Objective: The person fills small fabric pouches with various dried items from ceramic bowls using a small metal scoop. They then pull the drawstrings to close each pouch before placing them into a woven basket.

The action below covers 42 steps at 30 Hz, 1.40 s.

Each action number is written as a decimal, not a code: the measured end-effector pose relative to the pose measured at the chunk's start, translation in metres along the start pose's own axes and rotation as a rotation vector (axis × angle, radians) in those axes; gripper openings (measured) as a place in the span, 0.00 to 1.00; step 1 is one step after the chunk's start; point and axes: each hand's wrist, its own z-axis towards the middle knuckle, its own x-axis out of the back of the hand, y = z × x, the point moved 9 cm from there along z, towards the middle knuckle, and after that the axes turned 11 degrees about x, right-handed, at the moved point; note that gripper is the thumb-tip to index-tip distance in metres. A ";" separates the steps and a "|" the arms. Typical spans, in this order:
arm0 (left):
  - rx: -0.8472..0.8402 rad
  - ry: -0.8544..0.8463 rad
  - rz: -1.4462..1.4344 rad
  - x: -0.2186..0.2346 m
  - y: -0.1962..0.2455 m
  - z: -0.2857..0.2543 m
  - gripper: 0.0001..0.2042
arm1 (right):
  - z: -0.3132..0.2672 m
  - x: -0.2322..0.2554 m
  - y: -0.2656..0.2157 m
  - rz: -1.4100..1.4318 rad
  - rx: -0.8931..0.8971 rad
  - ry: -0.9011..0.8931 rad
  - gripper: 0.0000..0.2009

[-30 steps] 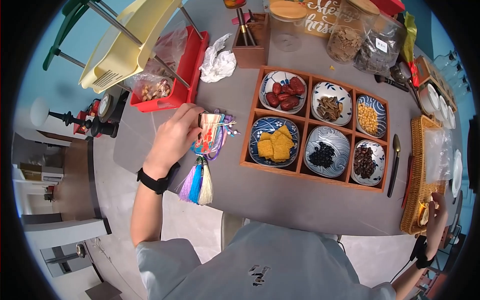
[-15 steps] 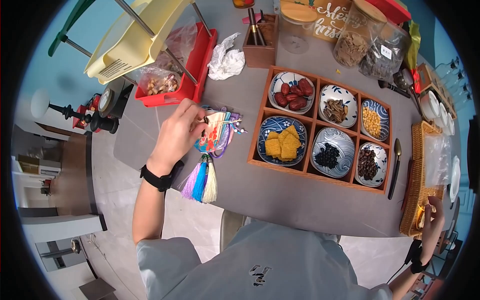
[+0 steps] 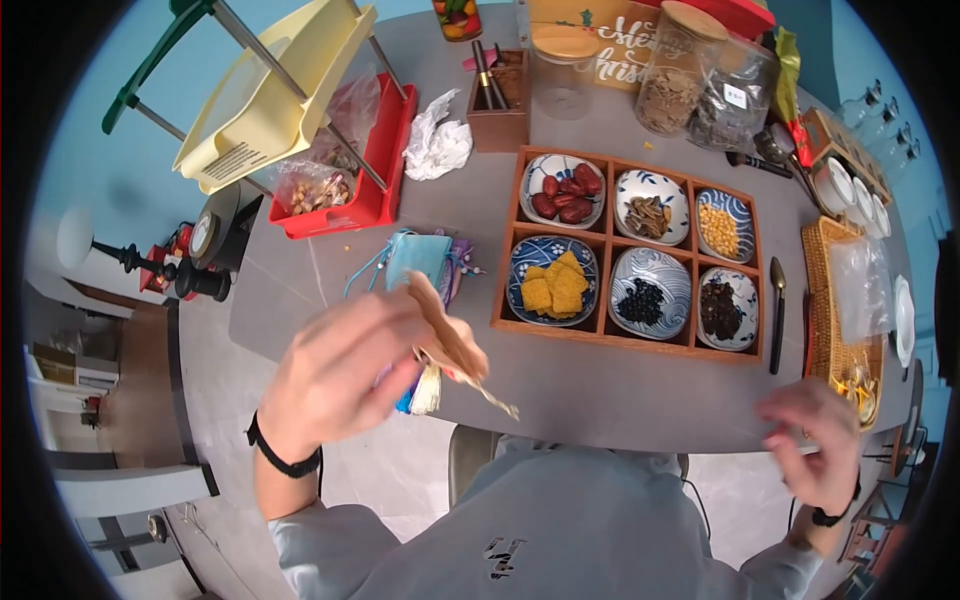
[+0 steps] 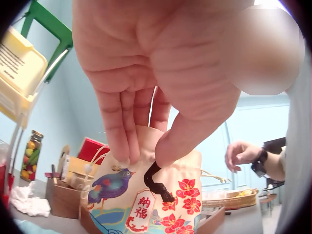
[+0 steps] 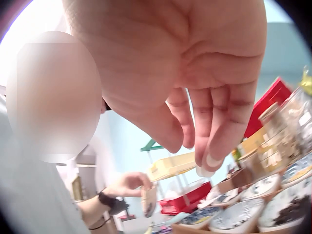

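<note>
In the head view my left hand (image 3: pixel 340 370) pinches a cream drawstring pouch (image 3: pixel 445 325) by its gathered top, raised over the table's front edge. The left wrist view shows the pouch (image 4: pixel 114 187) printed with a blue bird, red flowers and a label, and a black twisted strip (image 4: pixel 158 183) hanging below the thumb. Behind it lie a light blue pouch (image 3: pixel 428 258) and purple cords on the table; a cream tassel (image 3: pixel 427 390) shows under the hand. My right hand (image 3: pixel 815 440) hovers near the front right with loosely bent fingers, holding nothing.
A wooden compartment box (image 3: pixel 640 345) holds small bowls of dates, crackers, corn and other dried foods. Right of it are a spoon (image 3: pixel 777 310) and a wicker basket (image 3: pixel 820 300). A red bin (image 3: pixel 385 205) under a yellow rack, crumpled tissue (image 3: pixel 437 140) and jars (image 3: pixel 562 75) stand behind.
My left hand has picked the cream pouch off the pile and brought it up towards my body, uncovering the light blue pouch. My right hand has come leftward from the wicker basket.
</note>
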 end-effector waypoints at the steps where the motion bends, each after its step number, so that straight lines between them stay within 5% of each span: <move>1: -0.062 -0.029 -0.027 -0.002 0.014 0.002 0.13 | 0.015 -0.014 -0.017 0.038 0.133 -0.031 0.07; 5: -0.321 -0.055 -0.100 -0.012 0.062 0.006 0.09 | 0.052 -0.063 -0.071 -0.043 0.563 -0.141 0.14; 14: -0.482 -0.120 -0.249 -0.025 0.083 -0.005 0.07 | 0.059 -0.090 -0.064 -0.051 0.605 -0.054 0.13; 17: -0.369 -0.126 -0.364 -0.030 0.068 -0.005 0.18 | 0.055 -0.086 -0.059 -0.055 0.596 0.027 0.13; 19: -0.240 -0.025 -0.550 -0.039 0.054 -0.008 0.34 | 0.053 -0.084 -0.060 -0.075 0.590 0.074 0.12; 20: -0.172 0.022 -0.641 -0.044 0.047 -0.007 0.43 | 0.053 -0.082 -0.063 -0.089 0.583 0.087 0.12; 21: -0.171 -0.028 -0.730 -0.054 0.048 -0.004 0.64 | 0.053 -0.081 -0.066 -0.101 0.575 0.099 0.12; 24: -0.099 -0.095 -0.870 -0.082 0.049 0.003 0.69 | 0.053 -0.083 -0.071 -0.126 0.599 0.097 0.16; 33: -0.143 -0.255 -0.885 -0.103 0.064 0.016 0.49 | 0.057 -0.078 -0.077 -0.180 0.619 0.084 0.13; 37: -0.147 -0.282 -1.046 -0.112 0.084 0.039 0.41 | 0.036 -0.036 -0.069 -0.163 0.472 0.223 0.12; 41: -0.258 -0.317 -1.098 -0.115 0.126 0.056 0.38 | -0.037 0.028 -0.032 -0.187 0.227 0.673 0.19; 42: -0.286 -0.316 -1.134 -0.116 0.133 0.057 0.38 | -0.051 0.039 -0.017 -0.246 0.093 0.670 0.19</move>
